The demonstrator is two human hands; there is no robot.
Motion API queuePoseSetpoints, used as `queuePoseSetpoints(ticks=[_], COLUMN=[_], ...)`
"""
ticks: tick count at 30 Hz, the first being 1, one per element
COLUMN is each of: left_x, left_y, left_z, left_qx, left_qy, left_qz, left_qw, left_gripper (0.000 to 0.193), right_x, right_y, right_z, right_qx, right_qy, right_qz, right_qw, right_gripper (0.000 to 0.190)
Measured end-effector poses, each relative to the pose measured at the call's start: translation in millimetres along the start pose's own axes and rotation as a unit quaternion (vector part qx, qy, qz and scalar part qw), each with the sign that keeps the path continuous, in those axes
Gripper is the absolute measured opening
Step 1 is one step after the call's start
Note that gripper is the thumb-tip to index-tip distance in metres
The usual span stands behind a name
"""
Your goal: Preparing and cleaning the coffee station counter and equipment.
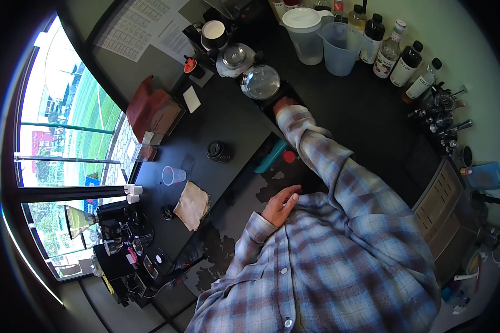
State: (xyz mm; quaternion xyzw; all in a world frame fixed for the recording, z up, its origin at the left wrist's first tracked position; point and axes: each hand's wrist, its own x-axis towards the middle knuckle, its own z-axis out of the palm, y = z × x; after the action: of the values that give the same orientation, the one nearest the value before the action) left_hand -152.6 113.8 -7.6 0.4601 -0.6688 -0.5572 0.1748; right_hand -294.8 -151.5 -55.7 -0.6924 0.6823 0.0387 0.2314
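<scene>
My right hand (285, 103) reaches forward to a dark surface just below a round vessel with a clear lid (263, 82). The cuff and the angle hide most of its fingers, so I cannot tell whether it grips anything. Beside that vessel stands another with a clear domed top (234, 56). My left hand (280, 206) hovers before the front of my plaid shirt, holding nothing, thumb apart from the loosely bent fingers. Between my arms and the counter, a teal object (271, 157) and a red round cap (289, 156) show lower down.
On the left counter (216, 120) are a black-lidded cup (218, 151), a clear plastic cup (174, 175), a beige cloth (193, 206) and a cardboard box (158, 112). Plastic pitchers (342, 50) and several syrup bottles (386, 58) line the back right. A metal sink (439, 200) lies right.
</scene>
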Motion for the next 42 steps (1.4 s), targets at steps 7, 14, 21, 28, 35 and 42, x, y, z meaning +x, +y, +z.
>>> queuePoseSetpoints(ticks=[7,14,21,28,35,42], left_x=[-2,-3,-5,-8,10,19], left_y=[-3,-10,-13,-19,-11,-4], left_z=[2,4,4,-1,1,-5], left_qx=[0.009,0.003,0.022,0.013,0.028,0.022], left_qy=[-0.008,0.001,0.015,0.033,-0.007,-0.014], left_qz=[-0.012,-0.022,-0.022,-0.053,-0.049,-0.054], left_qw=[1.000,1.000,0.999,0.998,0.998,0.998], left_gripper=[0.047,0.047,0.047,0.050,0.051,0.052], right_x=[-3,-5,-20,-56,-28,13], right_y=[-3,2,10,41,27,16], right_z=[-12,-6,2,-16,-20,9], right_qx=[-0.029,-0.037,-0.042,0.016,-0.124,-0.118], right_qy=[-0.027,-0.002,0.063,-0.034,-0.096,-0.092], right_qz=[-0.016,-0.047,-0.130,-0.170,-0.236,-0.202], right_qw=[0.999,0.998,0.989,0.985,0.959,0.968], right_gripper=[0.017,0.016,0.017,0.027,0.028,0.018])
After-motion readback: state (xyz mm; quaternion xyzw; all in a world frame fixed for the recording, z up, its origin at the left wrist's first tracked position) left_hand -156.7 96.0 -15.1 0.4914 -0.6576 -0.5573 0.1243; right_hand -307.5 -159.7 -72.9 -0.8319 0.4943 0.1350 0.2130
